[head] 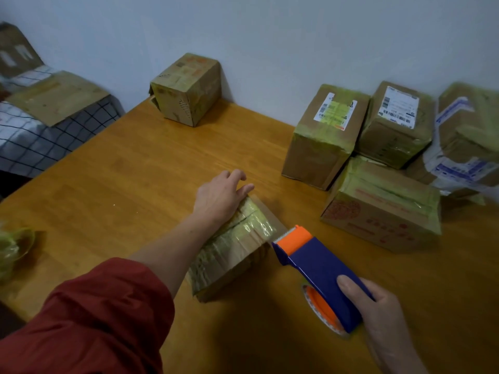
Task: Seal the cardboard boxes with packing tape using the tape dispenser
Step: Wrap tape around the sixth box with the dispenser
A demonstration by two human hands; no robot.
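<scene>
A small cardboard box [237, 249] wrapped in yellowish tape lies in the middle of the wooden table [121, 184]. My left hand [220, 197] rests on the box's far end, fingers spread and fairly straight, pressing it down. My right hand [378, 306] grips the handle of a blue and orange tape dispenser [316, 268]. The dispenser's orange cutter end touches the box's right side, near its top edge. The tape roll sits under the dispenser's blue body, mostly hidden.
Several taped cardboard boxes [378, 147] are stacked at the right against the wall. One more box [187, 89] stands at the table's back edge. A crumpled wad of tape [13, 249] lies at the left edge. Flattened cardboard [56, 95] rests on checked cloth beyond the table.
</scene>
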